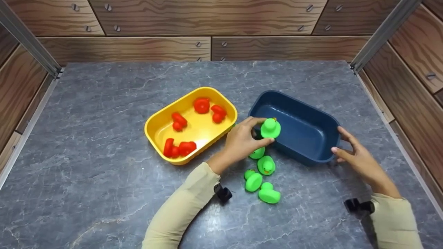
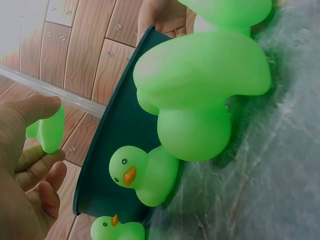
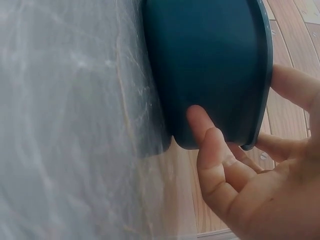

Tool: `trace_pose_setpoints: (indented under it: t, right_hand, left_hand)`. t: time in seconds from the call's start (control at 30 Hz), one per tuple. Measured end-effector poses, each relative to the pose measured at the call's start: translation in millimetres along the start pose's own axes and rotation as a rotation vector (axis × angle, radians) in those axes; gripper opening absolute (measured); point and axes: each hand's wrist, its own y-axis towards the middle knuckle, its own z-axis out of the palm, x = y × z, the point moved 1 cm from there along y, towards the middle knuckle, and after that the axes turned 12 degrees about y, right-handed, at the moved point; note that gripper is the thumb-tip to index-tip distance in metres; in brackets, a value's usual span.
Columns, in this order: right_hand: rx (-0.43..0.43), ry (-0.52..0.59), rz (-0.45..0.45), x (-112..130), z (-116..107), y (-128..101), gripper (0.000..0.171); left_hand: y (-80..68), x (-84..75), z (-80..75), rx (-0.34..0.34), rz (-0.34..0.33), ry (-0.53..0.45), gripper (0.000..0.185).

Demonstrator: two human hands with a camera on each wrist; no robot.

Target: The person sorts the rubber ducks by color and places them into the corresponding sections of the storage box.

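Observation:
My left hand [image 1: 244, 138] pinches a green rubber duck [image 1: 270, 128] between thumb and fingers, over the near left rim of the dark blue bin [image 1: 301, 126]. In the left wrist view the held duck [image 2: 52, 127] is partly covered by the thumb. My right hand [image 1: 361, 160] holds the bin's right end, thumb at the rim and fingers around the corner. One fingertip [image 3: 199, 117] rests low against the bin's outer wall in the right wrist view. Several more green ducks [image 1: 266, 165] lie on the table in front of the bin, one partly hidden by the left hand.
A yellow bin [image 1: 204, 138] stands to the left, with several red rubber ducks [image 1: 201, 105] in it. Both bins sit on a grey marbled table [image 1: 104, 138]. Wood-patterned walls [image 1: 207, 17] enclose the back and sides.

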Motion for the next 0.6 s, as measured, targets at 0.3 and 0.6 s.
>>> trace_pose_setpoints:
  t: [0.3, 0.6]
  right_hand:
    - [-0.010, 0.005, 0.008, -1, 0, 0, 0.073]
    - [-0.007, -0.012, 0.019, -1, 0, 0, 0.074]
  left_hand:
    - [12.5, -2.7, 1.8, -0.001, -0.030, 0.042, 0.059]
    - [20.1, 2.0, 5.9, -0.022, -0.082, 0.003, 0.059]
